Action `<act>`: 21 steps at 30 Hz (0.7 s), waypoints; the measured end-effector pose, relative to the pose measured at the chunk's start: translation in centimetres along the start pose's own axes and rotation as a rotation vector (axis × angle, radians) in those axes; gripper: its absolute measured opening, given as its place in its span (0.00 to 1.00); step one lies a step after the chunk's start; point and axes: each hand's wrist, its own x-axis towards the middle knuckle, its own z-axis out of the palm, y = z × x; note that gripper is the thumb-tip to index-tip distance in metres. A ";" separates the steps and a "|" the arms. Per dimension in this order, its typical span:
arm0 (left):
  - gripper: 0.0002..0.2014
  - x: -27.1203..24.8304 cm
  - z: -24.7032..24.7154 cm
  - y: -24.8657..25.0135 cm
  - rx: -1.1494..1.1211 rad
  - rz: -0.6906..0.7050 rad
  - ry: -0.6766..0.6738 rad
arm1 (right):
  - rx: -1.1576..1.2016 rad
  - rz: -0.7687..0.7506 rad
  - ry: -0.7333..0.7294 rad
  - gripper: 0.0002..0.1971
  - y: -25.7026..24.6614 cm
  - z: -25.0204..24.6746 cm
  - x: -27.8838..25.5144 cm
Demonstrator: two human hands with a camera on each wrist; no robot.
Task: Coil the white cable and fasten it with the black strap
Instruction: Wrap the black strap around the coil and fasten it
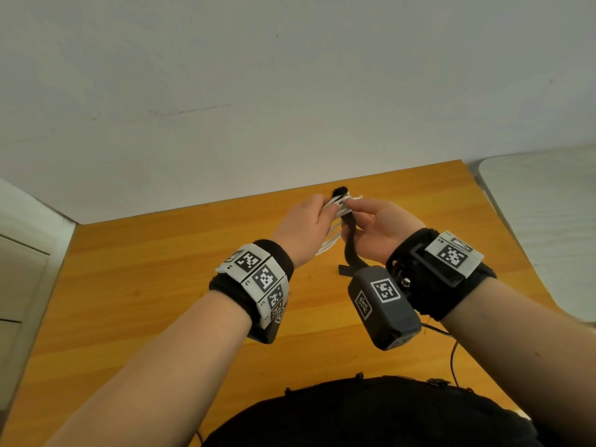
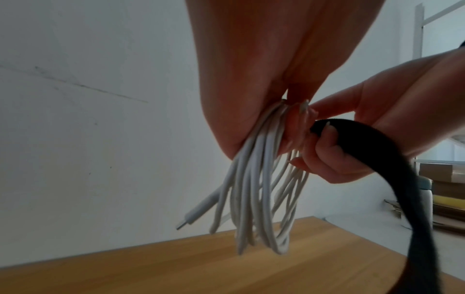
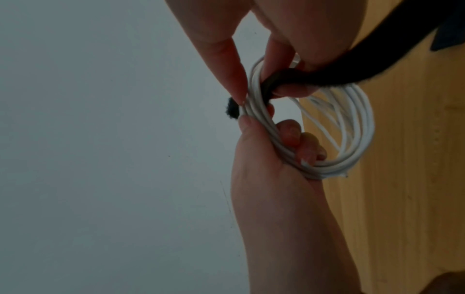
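The white cable (image 1: pixel 344 206) is gathered in several loops and held up above the wooden table (image 1: pixel 145 285). My left hand (image 1: pixel 324 209) grips the coil, thumb on one side and fingers curled through the loops (image 3: pixel 352 129). The loops hang down with a plug end (image 2: pixel 198 210) sticking out. My right hand (image 1: pixel 354 206) pinches the black strap (image 1: pixel 350 246) against the bundle. The strap passes round the strands (image 3: pixel 327 77); a short fuzzy end shows beyond the cable and the long tail (image 2: pixel 402 179) hangs down toward the table.
A white wall runs along the table's far edge. A pale cabinet (image 1: pixel 19 269) stands to the left and a white rounded surface (image 1: pixel 548 221) to the right. Stacked boxes (image 2: pixel 443 179) show beyond the table. A thin dark wire (image 1: pixel 453 353) trails near my body.
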 end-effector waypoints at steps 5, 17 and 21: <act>0.15 0.3 -0.1 -0.2 0.035 0.011 0.008 | 0.086 0.002 0.026 0.02 0.0 0.1 0.4; 0.15 0.3 -0.3 -0.1 0.168 0.068 0.069 | -0.627 -0.437 0.250 0.20 -0.7 -0.6 0.5; 0.16 0.1 -0.2 0.3 0.234 0.073 0.039 | -0.833 -0.576 0.228 0.13 -0.6 0.2 0.4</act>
